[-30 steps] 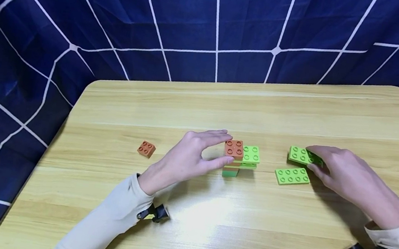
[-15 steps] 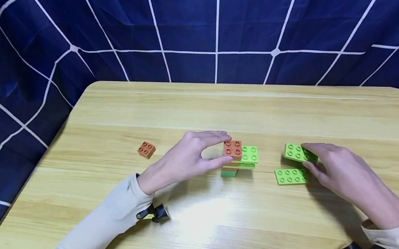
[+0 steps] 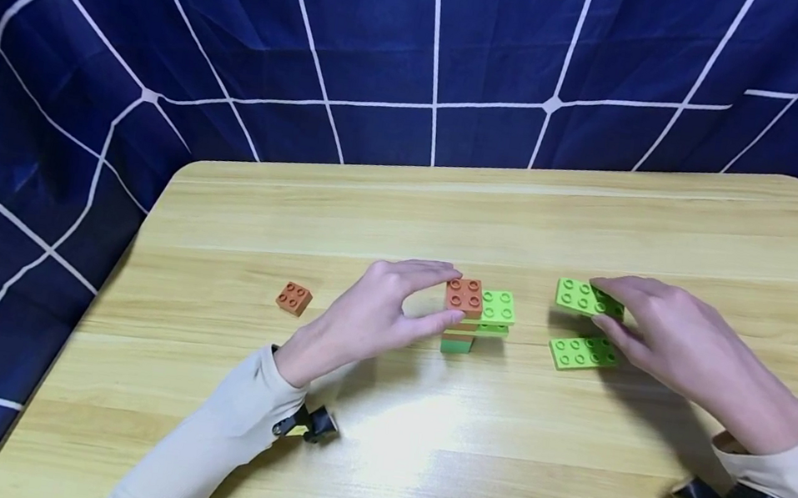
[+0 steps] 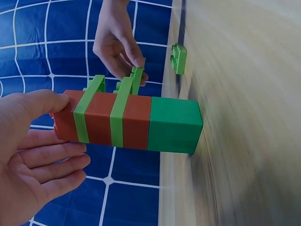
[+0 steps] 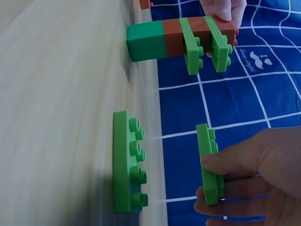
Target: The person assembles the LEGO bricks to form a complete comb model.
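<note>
A tower of toy building bricks point(image 4: 174, 125) stands on the table, green at the bottom, then orange bricks alternating with light green plates that jut out to the right. My left hand point(image 3: 379, 309) pinches its top orange brick point(image 3: 464, 296) between thumb and fingers. To the right, my right hand point(image 3: 684, 350) holds a light green plate point(image 5: 207, 160) by one end, raised off the table. Below it, a second light green plate point(image 5: 123, 165) lies on the table, studs up, apart from the hand.
A loose orange brick point(image 3: 294, 299) lies left of the left hand. The wooden table point(image 3: 372, 220) ends at a dark blue curtain point(image 3: 365, 43) with white lines behind and at the left.
My right hand has lifted the light green plate and moved it a little left, nearer the tower. The left hand stays at the tower's top.
</note>
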`<state>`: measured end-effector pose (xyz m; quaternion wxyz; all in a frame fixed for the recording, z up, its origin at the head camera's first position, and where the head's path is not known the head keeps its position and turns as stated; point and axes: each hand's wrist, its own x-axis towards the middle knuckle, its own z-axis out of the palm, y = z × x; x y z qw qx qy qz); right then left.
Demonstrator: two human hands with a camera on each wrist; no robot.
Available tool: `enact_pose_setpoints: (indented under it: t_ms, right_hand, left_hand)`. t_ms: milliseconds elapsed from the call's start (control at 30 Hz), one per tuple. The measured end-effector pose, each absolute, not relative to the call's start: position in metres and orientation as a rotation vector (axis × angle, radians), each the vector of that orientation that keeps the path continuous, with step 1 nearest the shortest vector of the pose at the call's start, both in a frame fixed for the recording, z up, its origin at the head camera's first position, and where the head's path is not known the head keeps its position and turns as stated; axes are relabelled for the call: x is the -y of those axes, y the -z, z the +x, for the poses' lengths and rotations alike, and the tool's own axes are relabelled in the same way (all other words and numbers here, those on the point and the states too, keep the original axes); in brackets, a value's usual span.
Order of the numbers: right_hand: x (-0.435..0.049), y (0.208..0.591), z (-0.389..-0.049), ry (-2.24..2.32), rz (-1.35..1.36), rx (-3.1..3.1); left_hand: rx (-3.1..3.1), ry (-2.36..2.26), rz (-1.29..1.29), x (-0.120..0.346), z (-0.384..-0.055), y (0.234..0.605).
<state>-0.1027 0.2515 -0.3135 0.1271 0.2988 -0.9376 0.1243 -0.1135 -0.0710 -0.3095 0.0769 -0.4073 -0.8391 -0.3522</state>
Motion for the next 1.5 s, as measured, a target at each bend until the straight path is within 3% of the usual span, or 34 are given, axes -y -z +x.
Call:
enact_pose_setpoints:
  t_ms: [1500]
  right_hand:
    - [-0.188,0.281,-0.094,-0.584,1.179,2.379]
  left_hand:
    - [2.643,1.127,-1.141,0.073,-0.114,0.309]
